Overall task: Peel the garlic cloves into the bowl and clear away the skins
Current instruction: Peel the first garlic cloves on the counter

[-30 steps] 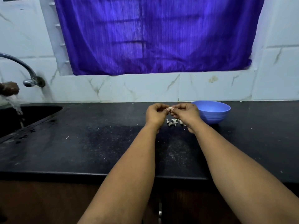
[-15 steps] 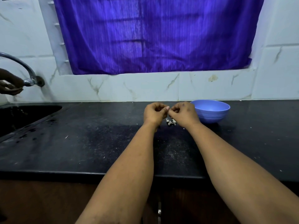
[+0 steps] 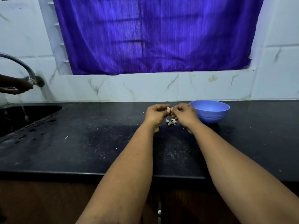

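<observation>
Above the black stone counter, the left hand and right hand, each grip clamped on the small pale garlic clove, are now drawing slightly apart, baring more clove as peeling is progressing beside the blue plastic bowl.

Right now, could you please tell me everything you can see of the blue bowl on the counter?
The blue bowl is round and light blue, seemingly plastic, with faint ridges ringing its lower outer wall. It stands upright on the black counter near the tiled back wall, just beyond the right hand, which overlaps its near edge in this view; contact cannot be told. The visible inner wall looks bare, but its bottom is hidden.
</observation>
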`<action>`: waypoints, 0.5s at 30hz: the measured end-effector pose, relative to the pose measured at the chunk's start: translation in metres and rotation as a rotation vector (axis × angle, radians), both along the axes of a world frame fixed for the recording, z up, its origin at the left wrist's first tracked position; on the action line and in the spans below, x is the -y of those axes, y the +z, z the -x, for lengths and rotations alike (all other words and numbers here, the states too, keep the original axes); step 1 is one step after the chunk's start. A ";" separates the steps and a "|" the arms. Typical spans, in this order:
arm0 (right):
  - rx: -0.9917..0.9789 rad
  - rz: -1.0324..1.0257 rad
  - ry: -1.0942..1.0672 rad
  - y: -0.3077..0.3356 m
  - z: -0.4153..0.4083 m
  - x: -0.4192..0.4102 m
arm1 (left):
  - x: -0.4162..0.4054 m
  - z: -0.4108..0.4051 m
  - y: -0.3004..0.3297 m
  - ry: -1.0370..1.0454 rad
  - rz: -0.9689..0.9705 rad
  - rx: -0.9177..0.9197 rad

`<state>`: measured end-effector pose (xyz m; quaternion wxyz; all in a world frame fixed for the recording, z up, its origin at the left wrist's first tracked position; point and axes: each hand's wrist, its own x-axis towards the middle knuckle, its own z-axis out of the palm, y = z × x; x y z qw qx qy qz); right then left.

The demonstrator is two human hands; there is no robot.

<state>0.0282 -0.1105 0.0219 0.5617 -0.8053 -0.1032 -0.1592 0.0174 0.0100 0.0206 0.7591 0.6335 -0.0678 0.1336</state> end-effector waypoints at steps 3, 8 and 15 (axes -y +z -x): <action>0.010 -0.063 0.018 -0.001 -0.002 -0.003 | -0.002 -0.002 0.000 0.107 -0.129 0.002; 0.055 -0.049 0.058 0.001 0.004 0.001 | -0.003 -0.002 -0.003 0.184 -0.352 0.011; -0.032 -0.229 0.048 0.003 0.002 0.002 | -0.002 -0.002 -0.003 0.242 -0.312 0.050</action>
